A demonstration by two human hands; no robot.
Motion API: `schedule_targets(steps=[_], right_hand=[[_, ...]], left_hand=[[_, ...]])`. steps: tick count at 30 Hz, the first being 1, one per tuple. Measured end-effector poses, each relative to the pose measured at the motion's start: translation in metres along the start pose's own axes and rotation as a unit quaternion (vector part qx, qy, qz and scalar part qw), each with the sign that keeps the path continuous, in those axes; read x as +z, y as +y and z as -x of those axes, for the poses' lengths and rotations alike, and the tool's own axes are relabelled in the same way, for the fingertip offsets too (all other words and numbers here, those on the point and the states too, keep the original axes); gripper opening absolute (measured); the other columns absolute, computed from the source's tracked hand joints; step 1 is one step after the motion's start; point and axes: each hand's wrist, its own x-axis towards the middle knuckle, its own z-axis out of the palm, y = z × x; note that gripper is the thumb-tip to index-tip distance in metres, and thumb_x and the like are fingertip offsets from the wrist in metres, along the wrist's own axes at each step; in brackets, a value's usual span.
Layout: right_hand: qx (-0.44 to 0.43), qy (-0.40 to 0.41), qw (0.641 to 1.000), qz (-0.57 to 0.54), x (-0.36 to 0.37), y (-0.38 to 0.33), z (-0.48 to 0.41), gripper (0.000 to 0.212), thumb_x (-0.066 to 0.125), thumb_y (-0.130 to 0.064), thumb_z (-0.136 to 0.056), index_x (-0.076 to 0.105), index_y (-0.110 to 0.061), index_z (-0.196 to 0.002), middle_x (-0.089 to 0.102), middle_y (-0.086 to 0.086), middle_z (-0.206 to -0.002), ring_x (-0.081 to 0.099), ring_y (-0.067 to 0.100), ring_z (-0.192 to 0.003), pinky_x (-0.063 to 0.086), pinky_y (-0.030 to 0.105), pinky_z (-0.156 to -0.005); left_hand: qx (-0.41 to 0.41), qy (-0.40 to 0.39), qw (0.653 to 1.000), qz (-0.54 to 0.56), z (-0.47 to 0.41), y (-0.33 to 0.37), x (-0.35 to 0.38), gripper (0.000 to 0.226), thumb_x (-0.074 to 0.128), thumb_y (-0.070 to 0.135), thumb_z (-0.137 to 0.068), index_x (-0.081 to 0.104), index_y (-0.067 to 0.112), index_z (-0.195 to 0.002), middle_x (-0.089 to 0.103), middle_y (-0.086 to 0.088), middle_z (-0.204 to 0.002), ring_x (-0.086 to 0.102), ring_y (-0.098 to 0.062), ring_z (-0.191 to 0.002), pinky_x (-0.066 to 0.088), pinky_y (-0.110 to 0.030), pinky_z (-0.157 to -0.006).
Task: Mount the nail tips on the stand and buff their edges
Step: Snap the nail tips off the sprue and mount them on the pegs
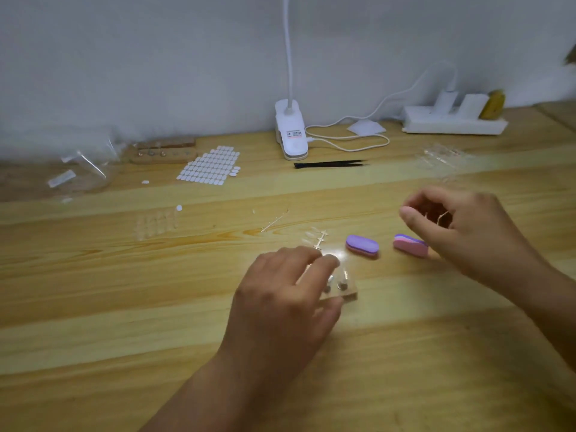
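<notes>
A small wooden stand point(348, 293) with clear nail tips on its metal pegs sits at the table's middle. My left hand point(286, 297) covers its left part, fingers curled over the top and thumb at its front edge, holding it. More clear nail tips on a sprue point(318, 239) lie just behind. My right hand point(467, 226) hovers to the right with curled fingers and holds a thin pale sprue piece point(443, 217). A purple buffer block point(362, 245) and a pink one point(409, 246) lie between the hands; the pink block is partly under my right hand.
A bare sprue point(274, 221) and a row of clear tips point(156, 224) lie to the left. Farther back are a sticker sheet point(208, 165), a second wooden stand point(162, 151), plastic bags point(81, 169), black tweezers point(327, 164), a clip lamp point(291, 132) and a power strip point(452, 121).
</notes>
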Motion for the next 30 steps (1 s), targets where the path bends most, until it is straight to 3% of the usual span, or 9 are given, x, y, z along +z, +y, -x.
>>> schedule_targets(steps=[5,8,10,12,17,20,24,27,30], right_hand=[[0.016,-0.059,0.997,0.051,0.0,0.023,0.011,0.013,0.078,-0.019,-0.082,0.069,-0.027,-0.078,0.065,-0.011,-0.077,0.057,0.001,-0.077,0.04,0.011,-0.064],[0.015,-0.04,0.998,0.045,0.006,0.025,0.012,0.01,0.077,-0.022,-0.082,0.07,-0.027,-0.078,0.065,-0.011,-0.075,0.058,0.002,-0.075,0.041,0.012,-0.065],[0.017,-0.032,0.998,0.06,0.007,0.024,0.012,0.007,0.075,-0.023,-0.084,0.07,-0.027,-0.08,0.066,-0.012,-0.076,0.058,0.002,-0.075,0.042,0.014,-0.064],[0.02,-0.037,0.996,0.074,0.008,0.023,0.012,0.004,0.075,-0.025,-0.085,0.072,-0.026,-0.084,0.067,-0.013,-0.079,0.06,0.003,-0.072,0.044,0.017,-0.066],[0.05,-0.051,0.991,0.114,0.01,0.028,0.011,0.01,0.071,-0.022,-0.09,0.073,-0.025,-0.098,0.07,-0.007,-0.097,0.061,0.008,-0.081,0.045,0.029,-0.073],[0.037,-0.025,0.988,0.146,0.015,0.027,0.009,0.022,0.069,-0.03,-0.092,0.074,-0.017,-0.108,0.067,0.001,-0.109,0.057,0.023,-0.104,0.042,0.033,-0.086],[-0.047,-0.053,0.992,0.108,0.028,0.008,0.008,0.025,0.071,-0.024,-0.089,0.073,-0.016,-0.113,0.07,0.0,-0.107,0.053,0.021,-0.102,0.035,0.027,-0.086],[-0.072,-0.089,0.982,0.149,0.04,0.001,0.006,0.025,0.068,-0.03,-0.092,0.074,-0.014,-0.111,0.072,0.0,-0.105,0.055,0.025,-0.103,0.043,0.041,-0.092],[-0.082,-0.075,0.986,0.124,0.043,0.002,0.004,0.017,0.071,-0.02,-0.09,0.073,-0.015,-0.107,0.071,-0.001,-0.096,0.054,0.023,-0.094,0.039,0.033,-0.082]], left_hand=[[-0.18,-0.063,0.978,0.087,0.021,-0.032,-0.03,0.03,0.063,0.051,-0.074,0.073,0.028,-0.092,0.064,0.016,-0.089,0.061,-0.006,-0.083,0.049,-0.031,-0.075],[-0.237,-0.099,0.937,0.235,0.027,-0.038,-0.034,0.028,0.085,0.048,-0.064,0.076,0.03,-0.083,0.068,0.015,-0.083,0.064,-0.004,-0.081,0.047,-0.014,-0.071],[-0.229,-0.098,0.937,0.245,0.027,-0.039,-0.031,0.02,0.09,0.032,-0.065,0.077,0.029,-0.079,0.069,0.015,-0.083,0.065,-0.004,-0.08,0.046,-0.012,-0.071],[-0.222,-0.092,0.942,0.234,0.026,-0.041,-0.027,0.016,0.087,0.02,-0.07,0.078,0.029,-0.079,0.069,0.013,-0.081,0.066,-0.007,-0.08,0.05,-0.019,-0.071],[-0.22,-0.083,0.942,0.24,0.023,-0.044,-0.023,0.019,0.086,0.014,-0.071,0.078,0.032,-0.073,0.068,0.012,-0.073,0.065,-0.008,-0.071,0.049,-0.022,-0.065],[-0.129,-0.062,0.983,0.112,0.023,-0.041,-0.022,0.006,0.08,0.024,-0.072,0.077,0.03,-0.073,0.067,0.016,-0.072,0.061,-0.006,-0.068,0.047,-0.031,-0.066],[-0.02,-0.014,1.0,-0.009,0.028,-0.033,-0.022,0.011,0.066,0.024,-0.077,0.073,0.023,-0.069,0.071,0.012,-0.072,0.064,-0.014,-0.06,0.038,-0.026,-0.064],[-0.084,0.02,0.995,0.057,0.027,-0.028,-0.029,0.011,0.064,0.031,-0.079,0.074,0.026,-0.074,0.072,0.019,-0.075,0.066,-0.005,-0.063,0.044,-0.027,-0.065],[-0.197,0.036,0.952,0.233,0.02,-0.021,-0.036,0.011,0.081,0.02,-0.073,0.075,0.027,-0.08,0.072,0.023,-0.074,0.067,0.004,-0.068,0.049,-0.019,-0.065]])
